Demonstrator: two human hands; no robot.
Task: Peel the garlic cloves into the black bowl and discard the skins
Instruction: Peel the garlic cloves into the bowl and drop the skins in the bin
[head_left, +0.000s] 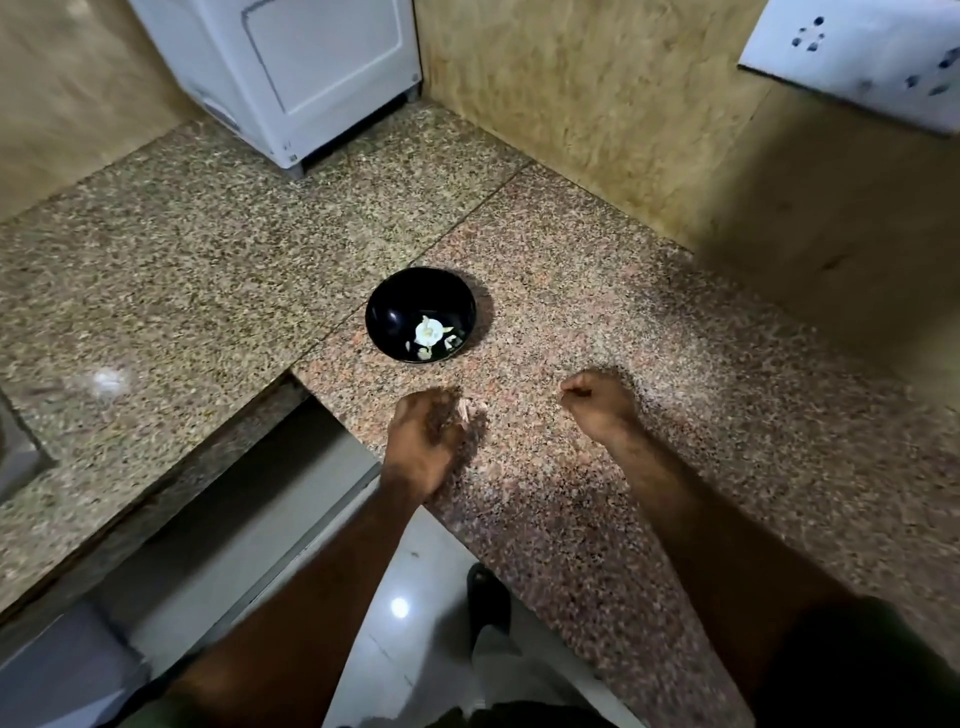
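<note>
Handling garlic skins (470, 410) calls for a light pinch, by my reading: they look papery, weightless and easily torn or scattered. The left hand (423, 447) hovers over the bench (675, 415) with its grip curled around a small pale scrap of them. The right hand (597, 397) is fisted; what it holds, if anything, I cannot tell. The black bowl (395, 306) sits just beyond, pale garlic cloves (428, 332) inside.
</note>
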